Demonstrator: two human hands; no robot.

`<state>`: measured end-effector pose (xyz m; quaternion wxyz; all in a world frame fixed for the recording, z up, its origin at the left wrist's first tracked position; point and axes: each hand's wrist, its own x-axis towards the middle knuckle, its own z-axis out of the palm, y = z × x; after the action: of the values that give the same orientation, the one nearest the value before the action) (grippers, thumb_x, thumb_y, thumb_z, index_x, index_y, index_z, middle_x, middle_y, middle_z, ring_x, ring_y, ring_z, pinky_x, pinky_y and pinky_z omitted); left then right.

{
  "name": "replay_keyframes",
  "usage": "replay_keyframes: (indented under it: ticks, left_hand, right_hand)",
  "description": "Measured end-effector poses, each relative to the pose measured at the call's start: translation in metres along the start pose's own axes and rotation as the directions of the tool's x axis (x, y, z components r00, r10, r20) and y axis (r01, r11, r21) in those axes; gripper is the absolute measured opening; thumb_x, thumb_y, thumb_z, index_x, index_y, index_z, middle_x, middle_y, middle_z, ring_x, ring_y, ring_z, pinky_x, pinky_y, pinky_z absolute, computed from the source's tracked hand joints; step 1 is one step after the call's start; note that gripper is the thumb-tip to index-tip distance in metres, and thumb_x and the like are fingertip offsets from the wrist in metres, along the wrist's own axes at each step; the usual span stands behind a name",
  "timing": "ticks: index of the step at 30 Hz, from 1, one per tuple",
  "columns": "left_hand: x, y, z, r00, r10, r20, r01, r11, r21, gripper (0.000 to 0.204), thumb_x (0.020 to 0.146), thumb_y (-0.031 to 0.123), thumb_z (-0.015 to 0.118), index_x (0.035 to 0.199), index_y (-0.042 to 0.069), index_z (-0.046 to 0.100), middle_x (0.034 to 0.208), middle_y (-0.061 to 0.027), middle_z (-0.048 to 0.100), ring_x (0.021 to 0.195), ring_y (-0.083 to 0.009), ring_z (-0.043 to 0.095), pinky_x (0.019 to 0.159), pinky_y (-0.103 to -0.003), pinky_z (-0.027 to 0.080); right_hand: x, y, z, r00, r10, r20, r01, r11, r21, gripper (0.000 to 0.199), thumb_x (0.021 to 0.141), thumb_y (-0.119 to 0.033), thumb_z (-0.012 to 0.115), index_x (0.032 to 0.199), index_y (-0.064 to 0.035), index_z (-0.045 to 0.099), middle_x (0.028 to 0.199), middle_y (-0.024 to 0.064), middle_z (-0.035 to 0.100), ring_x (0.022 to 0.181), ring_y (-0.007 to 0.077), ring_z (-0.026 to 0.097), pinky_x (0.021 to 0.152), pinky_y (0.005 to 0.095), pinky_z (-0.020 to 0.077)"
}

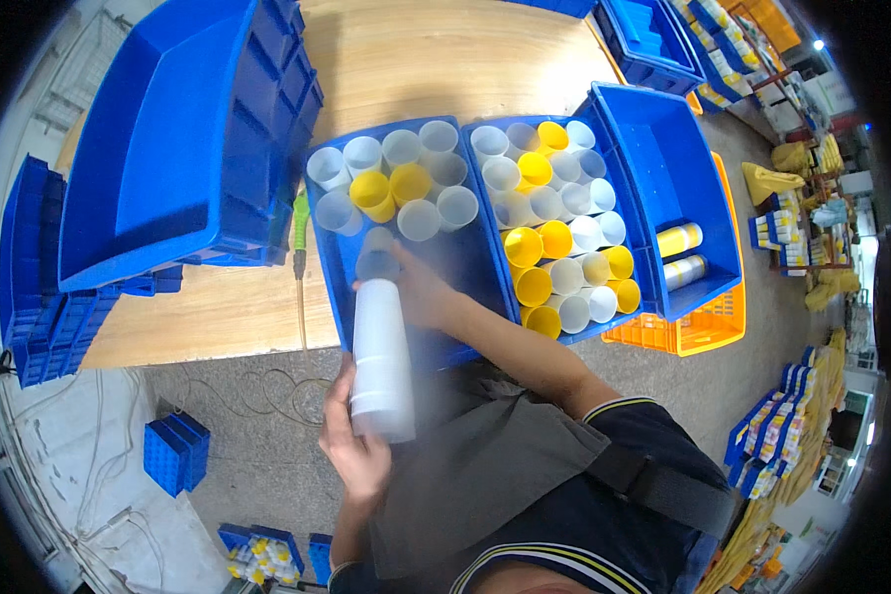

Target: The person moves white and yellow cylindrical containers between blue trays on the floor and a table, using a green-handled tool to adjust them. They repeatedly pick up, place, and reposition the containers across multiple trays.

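Note:
My left hand [357, 450] is wrapped around the lower end of a long stack of nested white cups [382, 346], tilted in front of my body. Closed around a translucent white cup [376, 259], my right hand [416, 289] reaches over the near part of the left blue bin [332, 262]; some of its fingers are hidden and slightly blurred. Beyond it in that bin stand several translucent white cups [402, 148] and two yellow cups [370, 190], mouths up.
A second blue bin [477, 238] is packed with white and yellow cups. Right of it, another blue bin [653, 129] holds two cup stacks [679, 239] above an orange crate [708, 332]. Large blue bins [158, 139] stand at left, beside a green-handled tool [300, 223] on the wooden table [416, 59].

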<state>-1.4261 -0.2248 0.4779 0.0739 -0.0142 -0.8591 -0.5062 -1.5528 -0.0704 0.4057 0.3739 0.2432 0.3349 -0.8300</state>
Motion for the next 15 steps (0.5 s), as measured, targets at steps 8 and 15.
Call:
replay_keyframes:
  ticks: [8, 15]
  left_hand:
    - [0.014, -0.012, -0.017, 0.997, 0.083, 0.010, -0.083, 0.996, 0.039, 0.060, 0.067, -0.020, 0.039, 0.118, -0.003, 0.067, 0.116, -0.0194, 0.062, 0.107, -0.0324, 0.062, 0.097, -0.041, 0.048]
    - [0.029, -0.024, 0.000, 0.974, 0.193, -0.117, -0.160, 0.956, 0.246, 0.041, 0.070, -0.010, 0.064, 0.108, 0.003, 0.074, 0.080, -0.0068, 0.054, 0.075, -0.0216, 0.056, 0.064, -0.032, 0.046]
  right_hand:
    - [0.001, 0.026, 0.001, 1.000, 0.025, -0.003, -0.023, 0.972, 0.235, 0.065, 0.099, -0.060, 0.041, 0.126, -0.0014, 0.049, 0.114, 0.0155, 0.060, 0.109, 0.0276, 0.058, 0.101, 0.0414, 0.0440]
    - [-0.001, 0.045, -0.023, 0.979, -0.053, 0.196, -0.006, 0.956, 0.292, 0.055, 0.098, -0.054, 0.048, 0.122, -0.0049, 0.052, 0.113, 0.0139, 0.062, 0.108, 0.0272, 0.060, 0.103, 0.0431, 0.0426]
